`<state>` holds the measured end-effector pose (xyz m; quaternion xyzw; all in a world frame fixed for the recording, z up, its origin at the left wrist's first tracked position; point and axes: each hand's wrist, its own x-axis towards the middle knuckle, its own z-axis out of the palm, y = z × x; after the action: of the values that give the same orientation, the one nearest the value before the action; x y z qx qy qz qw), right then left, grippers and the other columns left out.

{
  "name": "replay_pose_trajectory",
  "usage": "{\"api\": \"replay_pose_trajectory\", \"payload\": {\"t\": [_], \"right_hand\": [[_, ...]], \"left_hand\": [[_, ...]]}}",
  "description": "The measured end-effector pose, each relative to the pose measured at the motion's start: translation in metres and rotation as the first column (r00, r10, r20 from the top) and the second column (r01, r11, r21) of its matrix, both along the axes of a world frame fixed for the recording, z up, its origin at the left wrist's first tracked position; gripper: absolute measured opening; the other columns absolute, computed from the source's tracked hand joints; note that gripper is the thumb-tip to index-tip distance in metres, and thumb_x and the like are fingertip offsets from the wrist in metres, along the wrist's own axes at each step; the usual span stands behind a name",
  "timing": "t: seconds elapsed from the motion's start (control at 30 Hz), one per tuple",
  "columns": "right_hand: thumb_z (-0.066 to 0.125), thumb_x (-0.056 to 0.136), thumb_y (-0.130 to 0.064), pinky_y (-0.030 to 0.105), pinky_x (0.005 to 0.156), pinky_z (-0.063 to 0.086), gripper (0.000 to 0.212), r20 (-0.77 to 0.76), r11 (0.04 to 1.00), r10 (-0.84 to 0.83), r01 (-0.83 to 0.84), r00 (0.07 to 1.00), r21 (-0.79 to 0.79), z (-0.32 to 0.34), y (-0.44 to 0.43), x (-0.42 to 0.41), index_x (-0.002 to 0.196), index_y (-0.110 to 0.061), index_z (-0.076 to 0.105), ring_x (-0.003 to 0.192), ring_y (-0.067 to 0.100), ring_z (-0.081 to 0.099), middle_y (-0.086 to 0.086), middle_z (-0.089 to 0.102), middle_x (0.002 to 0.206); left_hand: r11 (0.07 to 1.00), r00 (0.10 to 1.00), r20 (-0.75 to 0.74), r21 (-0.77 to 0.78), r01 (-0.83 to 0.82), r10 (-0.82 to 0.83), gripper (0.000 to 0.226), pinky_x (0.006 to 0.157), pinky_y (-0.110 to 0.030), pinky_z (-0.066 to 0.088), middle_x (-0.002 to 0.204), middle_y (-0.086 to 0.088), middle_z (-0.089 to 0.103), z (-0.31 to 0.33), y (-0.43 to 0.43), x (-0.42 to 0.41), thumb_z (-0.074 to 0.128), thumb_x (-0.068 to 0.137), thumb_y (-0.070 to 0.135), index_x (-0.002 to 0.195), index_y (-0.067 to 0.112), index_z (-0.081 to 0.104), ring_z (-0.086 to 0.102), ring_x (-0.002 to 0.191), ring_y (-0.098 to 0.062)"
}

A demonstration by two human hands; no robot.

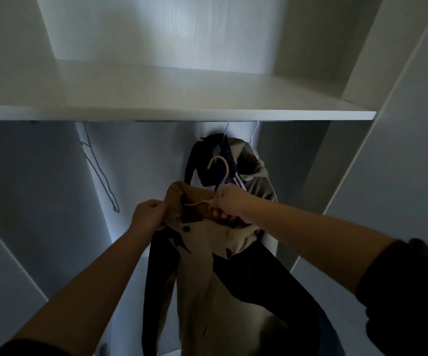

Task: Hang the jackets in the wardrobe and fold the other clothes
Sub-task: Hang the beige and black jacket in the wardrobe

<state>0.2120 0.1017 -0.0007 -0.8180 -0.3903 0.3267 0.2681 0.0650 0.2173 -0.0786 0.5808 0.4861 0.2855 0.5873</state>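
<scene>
I hold a beige and dark jacket (pixel 207 273) up inside the white wardrobe. My left hand (pixel 150 214) grips its collar at the left shoulder. My right hand (pixel 229 204) grips a cream plastic hanger (pixel 220 173) at its neck, together with the collar on the right; the hook points up, free of the rail. The hanger's left arm lies inside the collar. Behind it, a dark jacket (pixel 207 160) and a grey-beige jacket (pixel 256 173) hang from hangers under the shelf.
A white shelf (pixel 177 109) runs across above the hanging space and hides the rail. A bare wire hanger (pixel 100 173) hangs at the left. White wardrobe side walls (pixel 400 150) close in on both sides.
</scene>
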Motion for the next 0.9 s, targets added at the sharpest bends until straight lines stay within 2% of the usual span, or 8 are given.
{"api": "replay_pose_trajectory", "payload": {"t": [0.13, 0.3, 0.43, 0.53, 0.63, 0.73, 0.83, 0.9], "right_hand": [[0.048, 0.100, -0.026, 0.019, 0.047, 0.032, 0.030, -0.002, 1.000, 0.000, 0.000, 1.000, -0.029, -0.014, 0.058, 0.006, 0.097, -0.003, 0.068, 0.051, 0.013, 0.041, 0.004, 0.056, 0.069], [0.042, 0.102, -0.029, 0.016, 0.037, 0.028, 0.040, -0.003, 0.999, 0.024, -0.024, 1.000, -0.030, -0.023, 0.116, 0.020, 0.070, -0.010, 0.056, 0.030, 0.007, 0.035, 0.002, 0.049, 0.061], [0.041, 0.103, -0.025, 0.013, 0.031, 0.030, 0.039, -0.034, 0.999, 0.040, -0.039, 0.999, 0.011, -0.020, 0.149, 0.031, 0.069, -0.012, 0.053, 0.024, 0.003, 0.036, -0.004, 0.050, 0.042], [0.048, 0.100, -0.032, 0.016, 0.034, 0.028, 0.039, 0.037, 0.997, -0.042, 0.039, 0.998, 0.071, -0.010, 0.172, 0.040, 0.067, -0.013, 0.057, 0.026, 0.005, 0.033, -0.001, 0.050, 0.052], [0.050, 0.099, -0.034, 0.017, 0.039, 0.029, 0.037, 0.091, 0.992, -0.054, 0.043, 0.994, 0.119, 0.004, 0.198, 0.048, 0.071, -0.012, 0.060, 0.038, 0.008, 0.038, -0.001, 0.051, 0.059], [0.051, 0.098, -0.032, 0.017, 0.043, 0.031, 0.041, 0.120, 0.989, -0.067, 0.050, 0.990, 0.142, 0.013, 0.223, 0.055, 0.064, -0.011, 0.058, 0.043, 0.010, 0.039, 0.000, 0.051, 0.055], [0.055, 0.097, -0.028, 0.016, 0.037, 0.033, 0.039, 0.142, 0.983, -0.091, 0.067, 0.986, 0.168, 0.010, 0.240, 0.061, 0.063, -0.010, 0.058, 0.034, 0.009, 0.041, -0.001, 0.052, 0.045], [0.060, 0.094, -0.022, 0.010, 0.030, 0.027, 0.036, 0.088, 0.972, -0.136, 0.116, 0.987, 0.206, 0.004, 0.247, 0.066, 0.061, -0.008, 0.058, 0.023, 0.006, 0.039, -0.003, 0.048, 0.032]], "left_hand": [[0.999, 0.999, -0.001, 0.002, 0.035, -0.035, 0.014, 0.073, -0.033, 0.052, 0.097, -0.013, 0.063, -0.011, 0.054, 0.017, 0.051, 0.092, 0.016, 0.094, 0.011, 0.064, 0.060, 0.088, -0.024], [0.993, 1.000, 0.027, 0.116, 0.002, -0.005, 0.014, 0.080, -0.039, 0.053, 0.094, -0.014, 0.063, -0.020, 0.109, 0.034, 0.048, 0.093, 0.013, 0.096, 0.010, 0.062, 0.061, 0.090, -0.029], [0.955, 0.999, -0.016, 0.294, -0.035, 0.041, 0.024, 0.078, -0.038, 0.051, 0.094, -0.017, 0.064, -0.019, 0.139, 0.042, 0.044, 0.093, 0.008, 0.106, 0.004, 0.063, 0.062, 0.086, -0.031], [0.947, 0.998, 0.046, 0.319, -0.048, 0.035, 0.023, 0.087, -0.042, 0.050, 0.103, -0.020, 0.063, -0.005, 0.161, 0.051, 0.044, 0.094, 0.007, 0.108, 0.004, 0.062, 0.061, 0.096, -0.034], [0.944, 0.994, 0.110, 0.328, -0.040, 0.004, 0.018, 0.090, -0.044, 0.049, 0.090, -0.012, 0.061, 0.012, 0.180, 0.064, 0.044, 0.094, 0.006, 0.089, 0.013, 0.060, 0.060, 0.090, -0.031], [0.955, 0.984, 0.173, 0.287, -0.077, 0.028, 0.036, 0.087, -0.043, 0.046, 0.072, -0.002, 0.048, 0.015, 0.197, 0.075, 0.043, 0.097, 0.003, 0.067, 0.023, 0.045, 0.052, 0.072, -0.022], [0.974, 0.977, 0.202, 0.203, -0.103, 0.062, 0.031, 0.093, -0.046, 0.050, 0.080, 0.001, 0.052, 0.007, 0.208, 0.078, 0.047, 0.095, 0.005, 0.074, 0.028, 0.045, 0.057, 0.090, -0.028], [0.972, 0.981, 0.180, 0.205, -0.111, 0.074, 0.028, 0.091, -0.052, 0.051, 0.084, -0.006, 0.058, -0.002, 0.210, 0.079, 0.048, 0.094, 0.007, 0.073, 0.026, 0.048, 0.061, 0.094, -0.035]]}}
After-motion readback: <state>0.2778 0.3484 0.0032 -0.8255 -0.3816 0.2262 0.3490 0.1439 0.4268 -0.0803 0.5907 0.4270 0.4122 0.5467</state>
